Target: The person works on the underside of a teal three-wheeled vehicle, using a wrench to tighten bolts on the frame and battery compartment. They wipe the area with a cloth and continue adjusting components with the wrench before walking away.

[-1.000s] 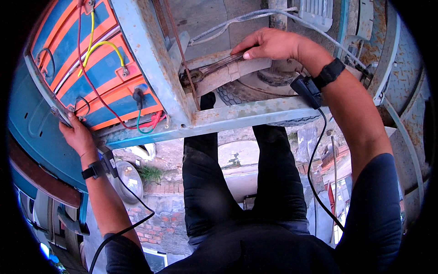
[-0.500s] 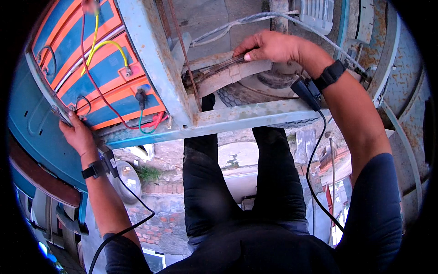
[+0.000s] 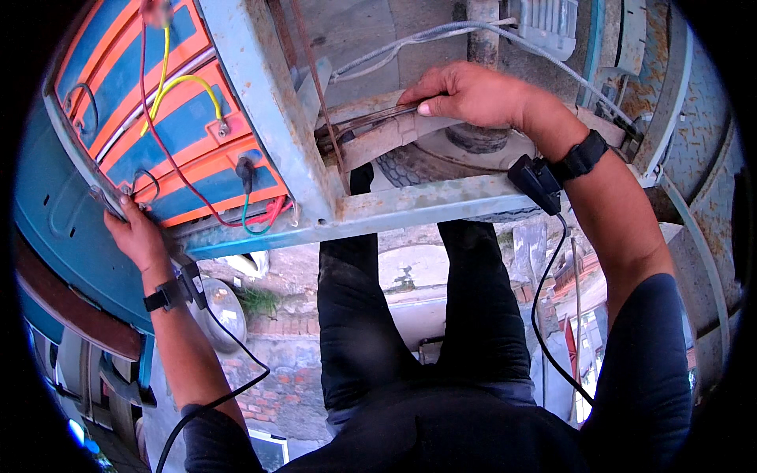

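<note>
My left hand (image 3: 136,234) is closed round the metal edge (image 3: 106,202) beside the batteries, thumb on top and its other fingers mostly hidden. Orange-and-blue batteries (image 3: 177,118) sit in the frame next to it. My right hand (image 3: 465,94) reaches into the open bay of the grey-blue metal frame (image 3: 386,206). Its thumb and fingers pinch one end of a thin, dark rod-like tool (image 3: 382,120). The tool's far end points left toward a dark part beside a thin rusty rod (image 3: 322,94), where I cannot make out its tip.
Red, yellow and green wires (image 3: 164,87) cross the batteries. Below my right hand is a wheel with a black tyre (image 3: 410,167). A grey corrugated conduit (image 3: 441,30) arches behind the hand. Black cables (image 3: 544,276) hang from both wrists, and a teal panel (image 3: 63,213) borders the left.
My right hand has dropped slightly and turned, and the thin tool has shifted with it. My left hand stays at the metal edge.
</note>
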{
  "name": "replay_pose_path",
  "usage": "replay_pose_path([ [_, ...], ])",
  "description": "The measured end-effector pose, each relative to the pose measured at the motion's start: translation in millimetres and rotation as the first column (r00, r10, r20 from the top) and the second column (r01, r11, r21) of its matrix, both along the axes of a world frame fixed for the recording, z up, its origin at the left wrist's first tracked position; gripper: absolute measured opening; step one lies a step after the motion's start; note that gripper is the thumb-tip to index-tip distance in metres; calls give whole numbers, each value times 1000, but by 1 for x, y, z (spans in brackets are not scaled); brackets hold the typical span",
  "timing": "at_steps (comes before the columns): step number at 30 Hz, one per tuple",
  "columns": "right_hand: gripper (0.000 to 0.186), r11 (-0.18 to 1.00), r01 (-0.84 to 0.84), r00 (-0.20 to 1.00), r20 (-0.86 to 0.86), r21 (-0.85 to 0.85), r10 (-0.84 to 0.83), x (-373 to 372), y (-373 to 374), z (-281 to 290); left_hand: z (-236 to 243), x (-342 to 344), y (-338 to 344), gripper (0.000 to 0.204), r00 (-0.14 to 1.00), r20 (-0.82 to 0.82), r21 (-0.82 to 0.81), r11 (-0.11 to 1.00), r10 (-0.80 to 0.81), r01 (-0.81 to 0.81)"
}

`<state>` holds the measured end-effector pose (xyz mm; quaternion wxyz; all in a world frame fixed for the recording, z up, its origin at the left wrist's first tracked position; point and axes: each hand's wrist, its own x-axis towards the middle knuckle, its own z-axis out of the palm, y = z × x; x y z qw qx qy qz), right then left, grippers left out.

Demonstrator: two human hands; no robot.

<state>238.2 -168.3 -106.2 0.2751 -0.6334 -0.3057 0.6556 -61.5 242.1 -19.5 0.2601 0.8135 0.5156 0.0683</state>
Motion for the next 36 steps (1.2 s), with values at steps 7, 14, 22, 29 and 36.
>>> replay_pose_path([
  [7, 35, 999, -7, 1000, 29, 46, 6, 3, -8, -13, -4, -7, 6, 33, 999, -8, 0, 1000, 31, -31],
  [14, 34, 994, -103, 994, 49, 40, 101, 3, 5, -16, -2, -2, 1, 35, 1000, 8, -3, 1000, 2, -2],
  [22, 33, 988, -147, 989, 20, 55, 146, 5, 7, -10, 0, -3, 3, 38, 999, -46, 13, 1000, 3, -3],
  [29, 32, 985, -168, 985, 43, 43, 166, 2, 9, 1, 3, 1, -2, 39, 1000, -19, 5, 1000, -12, 12],
  [36, 32, 992, -98, 994, 50, -74, 102, -7, 4, 50, -5, -7, 11, 42, 994, -110, 64, 998, -9, 16],
])
